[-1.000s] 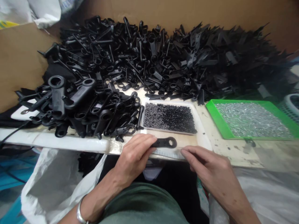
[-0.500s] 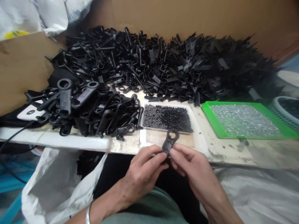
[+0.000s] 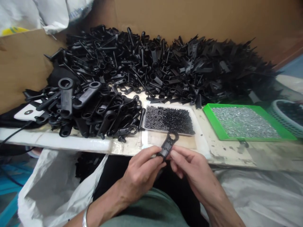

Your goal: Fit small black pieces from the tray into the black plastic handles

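A black plastic part (image 3: 167, 145) with a ring at its upper end is pinched between the thumb and fingers of my left hand (image 3: 144, 171), above the table's front edge. My right hand (image 3: 189, 164) is at the part's right side, its thumb and fingers pressed together near the lower end; anything between them is too small to make out. Just beyond the hands lies a clear tray (image 3: 145, 128) of small dark pieces. A green tray (image 3: 214, 126) of small silvery metal pieces is farther right.
Similar black parts form a heap (image 3: 106, 110) at the left and a large pile (image 3: 151, 63) along the cardboard wall (image 3: 201, 19). A white box (image 3: 28, 112) with a cable sits left. A basket (image 3: 281, 113) stands right; a white sack (image 3: 52, 186) hangs below the table.
The black part in my left hand has shifted slightly left and tilted more to the right. Both hands have moved slightly left with it.
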`<state>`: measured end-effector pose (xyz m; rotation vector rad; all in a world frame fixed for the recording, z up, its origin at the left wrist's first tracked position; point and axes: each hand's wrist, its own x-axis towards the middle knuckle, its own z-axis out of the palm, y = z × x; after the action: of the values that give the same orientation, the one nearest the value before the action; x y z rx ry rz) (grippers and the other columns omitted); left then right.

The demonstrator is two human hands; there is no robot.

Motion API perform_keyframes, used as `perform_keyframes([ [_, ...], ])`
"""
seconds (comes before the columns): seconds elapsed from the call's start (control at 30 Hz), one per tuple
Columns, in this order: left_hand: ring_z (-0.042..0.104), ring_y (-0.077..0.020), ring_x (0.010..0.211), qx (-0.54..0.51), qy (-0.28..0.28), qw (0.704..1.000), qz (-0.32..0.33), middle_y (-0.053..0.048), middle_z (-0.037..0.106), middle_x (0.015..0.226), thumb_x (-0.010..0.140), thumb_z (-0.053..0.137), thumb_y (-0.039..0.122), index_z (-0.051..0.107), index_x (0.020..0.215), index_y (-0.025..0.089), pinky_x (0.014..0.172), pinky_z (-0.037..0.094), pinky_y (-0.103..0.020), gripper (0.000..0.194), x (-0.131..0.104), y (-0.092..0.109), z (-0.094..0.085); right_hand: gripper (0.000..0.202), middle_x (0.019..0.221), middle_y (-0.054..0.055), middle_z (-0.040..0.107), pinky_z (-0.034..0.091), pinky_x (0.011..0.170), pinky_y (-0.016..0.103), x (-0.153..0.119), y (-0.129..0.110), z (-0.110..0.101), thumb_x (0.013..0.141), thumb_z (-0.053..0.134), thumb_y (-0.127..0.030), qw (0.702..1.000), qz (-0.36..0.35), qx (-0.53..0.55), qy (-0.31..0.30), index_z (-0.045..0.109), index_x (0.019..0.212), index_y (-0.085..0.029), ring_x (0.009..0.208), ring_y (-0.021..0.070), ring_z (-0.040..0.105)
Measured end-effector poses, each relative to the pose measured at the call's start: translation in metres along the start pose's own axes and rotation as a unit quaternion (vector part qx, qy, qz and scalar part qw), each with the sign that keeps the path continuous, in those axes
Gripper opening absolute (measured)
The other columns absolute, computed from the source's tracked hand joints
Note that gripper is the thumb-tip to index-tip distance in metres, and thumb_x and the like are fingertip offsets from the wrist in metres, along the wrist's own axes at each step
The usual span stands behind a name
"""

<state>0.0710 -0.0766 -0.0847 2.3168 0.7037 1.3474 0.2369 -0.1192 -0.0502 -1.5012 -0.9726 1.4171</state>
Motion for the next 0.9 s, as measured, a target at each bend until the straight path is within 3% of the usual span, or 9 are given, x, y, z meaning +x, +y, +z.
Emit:
perform_keyframes([
  [0.13,0.066,-0.0158,0.097,0.007,-0.004,1.000,0.004,-0.010,0.066,0.108,0.082,0.062,0.003,0.063,0.098,0.014,0.086,0.057,-0.023,0.020,0.000,-0.002,-0.004,0.036,0.061,-0.002,0.056,0.031,0.048,0.023,-0.002,-0.002,-0.005,0.087,0.057,-0.049,0.999,0.016,-0.035,0.005,0.066,0.094,-0.015,0.051,0.0086,0.042],
  [0.3,0.066,-0.0168,0.103,-0.030,-0.056,0.997,-0.053,-0.010,0.067,0.112,0.086,0.055,0.004,0.064,0.095,0.016,0.090,0.055,-0.026,0.017,0.010,-0.018,-0.020,0.036,0.061,0.001,0.062,0.040,0.048,0.023,-0.007,-0.001,-0.031,0.082,0.062,-0.051,0.982,0.006,-0.130,0.135,0.069,0.087,-0.016,0.051,0.0106,0.050],
  [0.47,0.065,-0.0189,0.106,-0.020,-0.116,0.988,-0.104,-0.010,0.068,0.114,0.089,0.049,0.009,0.065,0.093,0.017,0.091,0.055,-0.030,0.018,0.022,-0.033,-0.026,0.033,0.056,0.001,0.063,0.041,0.044,0.024,-0.003,-0.005,-0.049,0.080,0.064,-0.049,0.963,-0.030,-0.188,0.190,0.071,0.083,-0.017,0.047,0.0128,0.053],
  [0.6,0.059,-0.0208,0.118,0.034,-0.133,0.989,-0.058,-0.012,0.063,0.125,0.088,0.045,0.003,0.063,0.103,0.016,0.102,0.049,-0.038,0.027,0.021,-0.035,-0.022,0.025,0.075,0.004,0.073,0.052,0.060,0.031,0.015,-0.018,-0.050,0.080,0.062,-0.041,0.915,-0.127,-0.300,0.240,0.074,0.087,-0.020,0.064,0.0191,0.066],
  [0.73,0.059,-0.0206,0.117,0.049,-0.114,0.991,-0.052,-0.012,0.063,0.125,0.089,0.048,0.007,0.063,0.107,0.016,0.102,0.050,-0.038,0.025,0.017,-0.035,-0.021,0.022,0.097,0.005,0.074,0.051,0.081,0.037,0.039,-0.030,-0.050,0.086,0.058,-0.033,0.847,-0.219,-0.442,0.200,0.074,0.093,-0.021,0.090,0.0234,0.068],
  [0.9,0.060,-0.0193,0.116,0.040,-0.108,0.991,-0.065,-0.010,0.063,0.124,0.089,0.052,0.009,0.063,0.108,0.017,0.100,0.051,-0.034,0.023,0.015,-0.037,-0.021,0.020,0.101,0.004,0.073,0.050,0.080,0.038,0.055,-0.036,-0.045,0.087,0.057,-0.028,0.789,-0.224,-0.545,0.175,0.073,0.099,-0.021,0.091,0.0242,0.067],
])
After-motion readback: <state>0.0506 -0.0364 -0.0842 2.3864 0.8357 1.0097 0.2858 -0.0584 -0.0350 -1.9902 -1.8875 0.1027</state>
